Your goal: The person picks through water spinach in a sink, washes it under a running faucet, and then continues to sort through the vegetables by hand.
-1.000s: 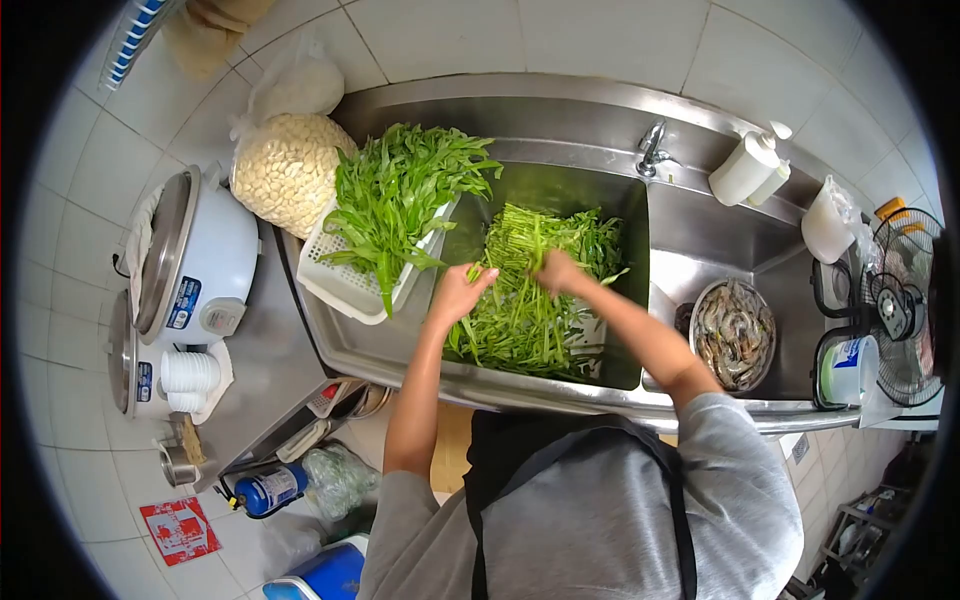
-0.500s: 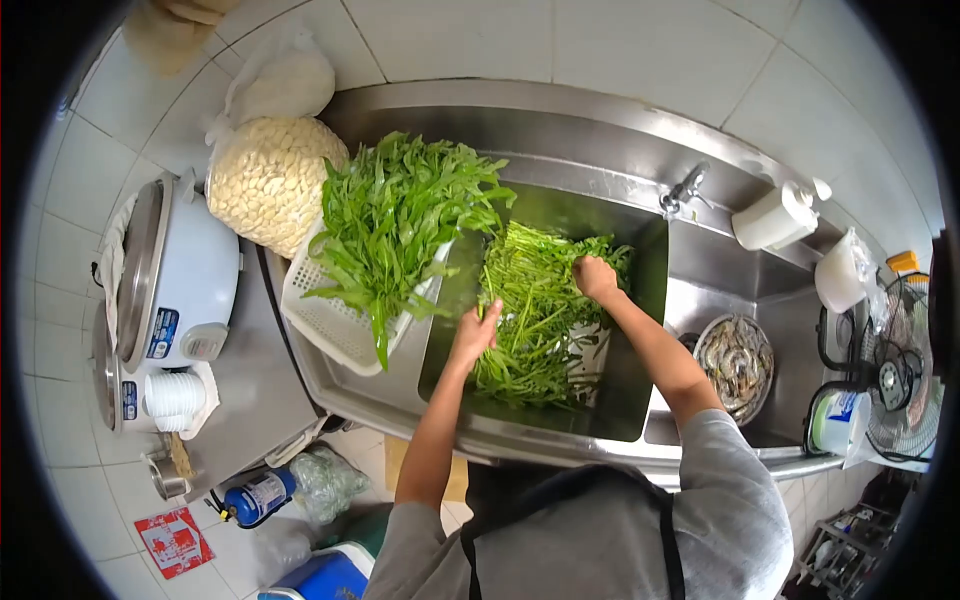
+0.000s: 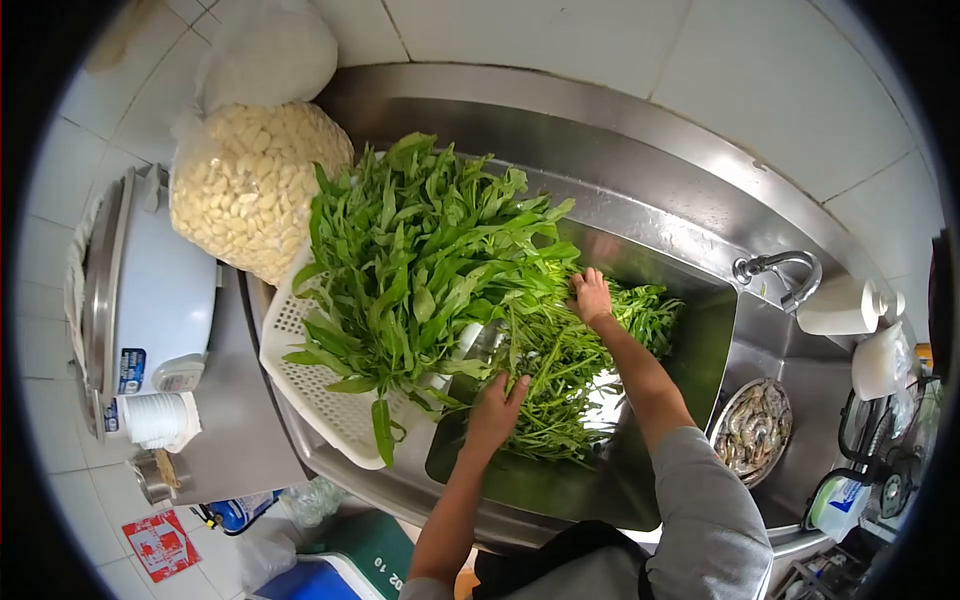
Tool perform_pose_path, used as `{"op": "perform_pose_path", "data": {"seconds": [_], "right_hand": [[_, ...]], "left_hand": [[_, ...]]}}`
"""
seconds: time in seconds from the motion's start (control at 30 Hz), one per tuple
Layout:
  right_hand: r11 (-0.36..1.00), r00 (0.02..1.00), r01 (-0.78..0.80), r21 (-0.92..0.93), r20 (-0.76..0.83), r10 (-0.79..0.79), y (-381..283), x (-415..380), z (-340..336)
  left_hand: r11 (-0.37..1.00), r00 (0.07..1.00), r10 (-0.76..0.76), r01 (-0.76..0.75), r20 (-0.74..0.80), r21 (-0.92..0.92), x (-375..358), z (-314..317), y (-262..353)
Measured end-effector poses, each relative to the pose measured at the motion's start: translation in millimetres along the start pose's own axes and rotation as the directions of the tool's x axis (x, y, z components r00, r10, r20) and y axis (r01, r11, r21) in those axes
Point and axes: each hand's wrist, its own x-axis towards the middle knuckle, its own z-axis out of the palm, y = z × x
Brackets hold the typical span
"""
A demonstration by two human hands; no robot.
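Note:
Leafy green water spinach (image 3: 545,390) lies in a tangle of stems in the left basin of the steel sink (image 3: 690,400). My left hand (image 3: 495,408) grips the near left side of the stems, thumb and forefinger showing, the other fingers partly hidden. On the far side, my right hand (image 3: 592,297) has its fingers curled over the same greens. A white perforated basket (image 3: 325,400) left of the basin is heaped with more water spinach (image 3: 410,270), whose leaves overhang the rim and meet the greens between my hands.
A bag of pale peeled cloves (image 3: 255,185) leans behind the basket. Shrimp (image 3: 752,430) fill a bowl in the right basin. A faucet (image 3: 785,270) and a white dispenser bottle (image 3: 845,308) stand behind it. A rice cooker (image 3: 160,290) is at left.
The view has shifted and come closer. Both hands have moved left relative to the basin, and the greens between them now meet the heap in the basket. More basin bottom shows.

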Motion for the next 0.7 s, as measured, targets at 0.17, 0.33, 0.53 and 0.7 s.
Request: {"op": "perform_pose_path", "data": {"seconds": [0.17, 0.33, 0.53, 0.7], "right_hand": [[0.994, 0.987, 0.112, 0.020, 0.117, -0.113, 3.2, 9.4, -9.5], [0.991, 0.994, 0.111, 0.068, -0.024, -0.109, 10.8, 9.7, -25.1], [0.979, 0.980, 0.000, 0.201, 0.194, -0.039, 28.2, 2.4, -50.1], [0.935, 0.984, -0.137, 0.329, 0.157, 0.089, 45.3, 4.2, -58.7]], "left_hand": [[0.973, 0.945, -0.194, 0.152, 0.263, 0.172, -0.9, -19.3, 36.8], [0.989, 0.984, -0.075, 0.053, 0.160, 0.135, -5.1, -12.7, 26.2], [0.991, 0.994, 0.004, -0.018, 0.107, 0.130, -6.6, -7.4, 22.4], [0.995, 0.980, -0.060, 0.043, 0.190, 0.093, -3.6, -11.3, 22.2]]}}
